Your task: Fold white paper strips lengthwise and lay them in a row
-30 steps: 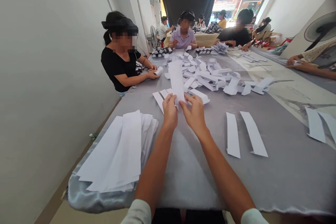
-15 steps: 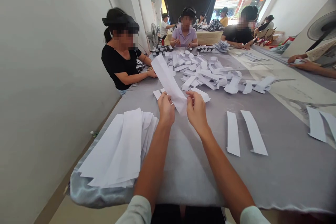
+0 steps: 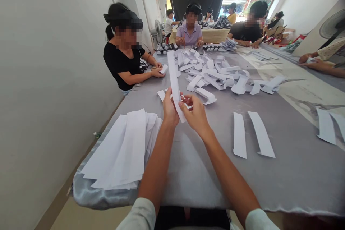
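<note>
The left hand (image 3: pixel 169 109) and right hand (image 3: pixel 195 116) both pinch a long white paper strip (image 3: pixel 174 79) between their fingers, its free end rising past them toward 12 o'clock. A stack of cut paper strips (image 3: pixel 121 151) lies at 8 o'clock on the grey table cover (image 3: pixel 194 176).

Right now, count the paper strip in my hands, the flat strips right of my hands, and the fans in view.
Paper strip held by left hand and right hand: 1
Flat strips right of the hands: 4
Fans: 2
Total: 7
</note>
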`<state>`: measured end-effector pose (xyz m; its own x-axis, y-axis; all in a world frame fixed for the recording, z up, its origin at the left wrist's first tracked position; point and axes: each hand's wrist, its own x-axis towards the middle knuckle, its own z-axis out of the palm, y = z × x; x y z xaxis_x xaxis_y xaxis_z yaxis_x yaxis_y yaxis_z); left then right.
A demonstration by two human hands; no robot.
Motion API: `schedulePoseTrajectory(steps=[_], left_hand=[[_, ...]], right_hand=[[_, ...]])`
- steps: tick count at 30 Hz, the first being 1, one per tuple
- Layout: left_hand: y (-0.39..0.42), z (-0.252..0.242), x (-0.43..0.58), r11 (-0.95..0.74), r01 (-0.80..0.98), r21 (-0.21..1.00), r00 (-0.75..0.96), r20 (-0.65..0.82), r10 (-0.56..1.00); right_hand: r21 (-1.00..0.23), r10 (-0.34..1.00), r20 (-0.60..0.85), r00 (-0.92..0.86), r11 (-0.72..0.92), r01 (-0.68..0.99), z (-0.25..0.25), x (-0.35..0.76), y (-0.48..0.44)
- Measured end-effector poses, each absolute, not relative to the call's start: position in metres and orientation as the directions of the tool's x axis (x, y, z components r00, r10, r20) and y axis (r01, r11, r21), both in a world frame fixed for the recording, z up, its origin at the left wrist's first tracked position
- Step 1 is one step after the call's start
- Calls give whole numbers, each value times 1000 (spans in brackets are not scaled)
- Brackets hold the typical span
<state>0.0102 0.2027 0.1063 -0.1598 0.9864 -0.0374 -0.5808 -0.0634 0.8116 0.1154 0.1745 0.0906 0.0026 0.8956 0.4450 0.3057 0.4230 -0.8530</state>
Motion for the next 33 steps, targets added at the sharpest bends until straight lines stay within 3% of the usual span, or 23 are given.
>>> schedulePoseTrajectory(steps=[6, 14, 21, 29, 33], left_hand=[[200, 106, 14, -115, -579, 807, -155, 30, 987], [203, 100, 2, -186, -473, 861, -307, 37, 951], [203, 102, 1, -219, -403, 889, -313, 92, 945], [202, 100, 3, -269, -287, 919, -262, 195, 945], [203, 95, -2, -232, -242, 942, -173, 193, 966]], right_hand=[[-852, 896, 445, 10, 420, 312, 93, 115, 172], [-953, 957, 267, -113, 280, 118, 100, 128, 172], [-989, 959, 126, -252, 140, 38, 99, 128, 171], [-978, 958, 141, -250, 174, 112, 99, 129, 170], [-976, 970, 187, -153, 201, 83, 101, 136, 175]])
